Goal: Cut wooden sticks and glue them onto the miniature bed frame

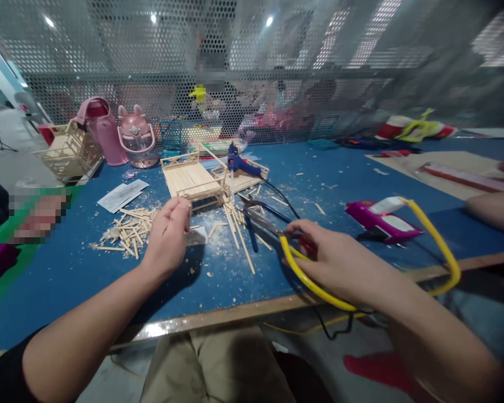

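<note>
My left hand (168, 235) is closed in a pinch, just in front of a small bed-like model of wooden sticks (193, 182). Whatever lies between its fingertips is too small or hidden to make out. Pliers (266, 223) with metal jaws are in my right hand (331, 254), whose fingers are wrapped around the handles. Their jaws point to the far left, near loose sticks (239, 229). A blue glue gun (241, 163) stands behind them, nozzle down, beside the model. To the left of my left hand lies a heap of short cut sticks (134, 232).
A pink flask (105, 134), a pink bottle (138, 140) and another stick model (69, 151) stand back left. On the right lies a purple-and-white device (382, 221) with a thick yellow cable (453, 252). Another person's arm (493, 210) rests at the right edge. Perforated metal screening (277, 73) rises behind.
</note>
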`<state>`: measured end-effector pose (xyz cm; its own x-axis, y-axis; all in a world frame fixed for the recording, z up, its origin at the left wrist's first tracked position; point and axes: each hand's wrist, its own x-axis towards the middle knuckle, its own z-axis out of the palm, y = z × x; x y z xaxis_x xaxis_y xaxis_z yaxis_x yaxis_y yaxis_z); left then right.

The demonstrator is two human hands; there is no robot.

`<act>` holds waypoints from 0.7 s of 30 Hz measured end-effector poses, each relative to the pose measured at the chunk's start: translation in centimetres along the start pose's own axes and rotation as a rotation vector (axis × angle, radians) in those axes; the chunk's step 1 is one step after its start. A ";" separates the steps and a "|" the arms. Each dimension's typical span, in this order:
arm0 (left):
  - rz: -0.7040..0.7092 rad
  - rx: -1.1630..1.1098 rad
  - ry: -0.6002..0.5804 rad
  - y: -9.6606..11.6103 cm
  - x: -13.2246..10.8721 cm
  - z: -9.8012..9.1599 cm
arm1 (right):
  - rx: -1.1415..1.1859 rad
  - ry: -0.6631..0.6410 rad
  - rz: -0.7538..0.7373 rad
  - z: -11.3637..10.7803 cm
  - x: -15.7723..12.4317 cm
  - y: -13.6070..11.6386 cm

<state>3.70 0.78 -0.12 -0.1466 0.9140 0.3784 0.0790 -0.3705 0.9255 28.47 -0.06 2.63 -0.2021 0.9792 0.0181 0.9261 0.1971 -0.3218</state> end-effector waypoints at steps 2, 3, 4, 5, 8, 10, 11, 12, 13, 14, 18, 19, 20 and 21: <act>-0.016 0.065 -0.012 0.0 -0.1 0.2 | -0.073 0.000 0.027 0.5 0.5 0.9; -0.026 0.106 -0.024 0.0 -0.2 0.2 | -0.096 0.021 0.024 0.8 1.1 1.2; -0.033 0.154 -0.041 0.1 -0.2 0.3 | -0.118 0.045 0.011 1.1 1.8 1.3; -0.038 0.210 -0.061 0.1 -0.3 0.3 | -0.149 0.066 -0.013 1.3 2.5 1.4; -0.042 0.403 -0.150 0.4 -0.4 0.3 | -0.337 0.087 -0.101 0.9 4.3 0.3; -0.038 0.520 -0.228 0.6 -0.4 0.3 | -0.441 0.139 -0.168 0.1 4.9 -1.5; -0.036 0.567 -0.259 0.7 -0.4 0.3 | -0.429 0.199 -0.251 -0.3 5.1 -2.6; -0.033 0.610 -0.276 0.8 -0.4 0.2 | -0.367 0.226 -0.384 -0.6 5.4 -3.9; -0.028 0.650 -0.276 0.9 -0.3 0.1 | -0.290 0.218 -0.522 -0.8 5.7 -5.2; -0.022 0.684 -0.261 1.1 -0.1 -0.1 | -0.225 0.177 -0.654 -0.9 6.0 -6.4; 0.034 0.777 -0.177 2.4 1.3 -1.1 | -0.085 0.118 -0.878 -0.8 8.6 -9.9; 0.051 0.789 -0.170 2.8 1.7 -1.4 | -0.050 0.149 -0.903 -0.7 9.3 -10.3; 0.069 0.809 -0.150 3.2 2.2 -1.6 | -0.008 0.184 -0.924 -0.7 9.9 -10.5; 0.077 0.824 -0.138 3.5 2.7 -1.8 | 0.041 0.216 -0.940 -0.7 10.5 -10.6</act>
<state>1.78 1.65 4.23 0.0068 0.9230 0.3847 0.7871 -0.2422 0.5672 16.72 8.15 6.91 -0.7887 0.4105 0.4576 0.4029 0.9074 -0.1196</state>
